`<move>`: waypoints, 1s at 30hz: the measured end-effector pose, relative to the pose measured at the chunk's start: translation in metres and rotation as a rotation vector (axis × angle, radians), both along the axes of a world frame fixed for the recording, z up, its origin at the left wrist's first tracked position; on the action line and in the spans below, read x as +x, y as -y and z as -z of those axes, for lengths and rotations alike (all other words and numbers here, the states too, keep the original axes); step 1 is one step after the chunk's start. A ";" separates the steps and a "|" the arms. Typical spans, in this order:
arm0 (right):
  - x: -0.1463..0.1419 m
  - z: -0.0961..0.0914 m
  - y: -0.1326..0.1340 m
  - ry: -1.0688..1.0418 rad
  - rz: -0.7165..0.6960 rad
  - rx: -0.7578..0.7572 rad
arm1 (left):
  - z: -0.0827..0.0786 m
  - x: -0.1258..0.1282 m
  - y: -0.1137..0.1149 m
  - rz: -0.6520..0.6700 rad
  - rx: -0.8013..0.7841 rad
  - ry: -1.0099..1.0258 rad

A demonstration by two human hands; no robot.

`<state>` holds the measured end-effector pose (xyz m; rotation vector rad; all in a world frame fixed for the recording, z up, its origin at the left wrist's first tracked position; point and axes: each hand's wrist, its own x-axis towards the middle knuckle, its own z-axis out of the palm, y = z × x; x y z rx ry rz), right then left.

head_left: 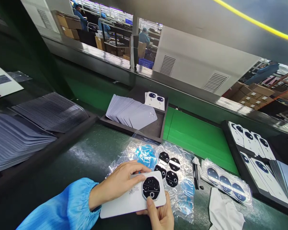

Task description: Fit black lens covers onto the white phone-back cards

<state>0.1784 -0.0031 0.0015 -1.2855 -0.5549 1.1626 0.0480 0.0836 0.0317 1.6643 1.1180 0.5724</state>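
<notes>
My left hand [120, 179] comes in from the left in a blue sleeve and grips a white phone back cover [120, 206] along its upper edge, the thumb lying on its face. At the lower right corner, my right hand [161, 214] holds the same cover, its thumb touching the rim of a black octagonal camera lens plate [150, 187]. The plate sits in the cover's raised camera frame. Fingers beneath the cover are hidden. Just beyond it, several loose black lens plates [172, 179] lie on a clear plastic sheet [186, 159], beside round blue film pieces [146, 155].
A black tray [156, 127] ahead holds fanned grey covers [132, 111]. More stacked covers [16, 140] stand left; another tray [248, 150] of covers is right. Tweezers [196, 174], bagged lens plates [227, 183] and a white cloth [224, 210] lie nearby. People work beyond the partition.
</notes>
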 end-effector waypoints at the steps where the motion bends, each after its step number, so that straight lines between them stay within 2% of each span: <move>1: 0.002 0.001 -0.001 -0.011 0.009 0.009 | 0.000 0.001 0.000 -0.006 -0.004 -0.001; 5: 0.013 0.004 -0.009 -0.057 0.087 0.034 | 0.000 0.008 0.005 -0.019 -0.094 0.090; 10: 0.027 0.001 -0.013 0.054 0.084 0.072 | 0.004 0.020 0.018 0.003 -0.171 0.202; 19: 0.031 0.004 -0.016 0.076 0.068 0.177 | 0.020 0.026 0.024 -0.042 -0.097 0.223; 30: 0.031 0.004 -0.018 0.063 0.041 0.186 | 0.016 0.025 0.024 -0.077 -0.083 0.229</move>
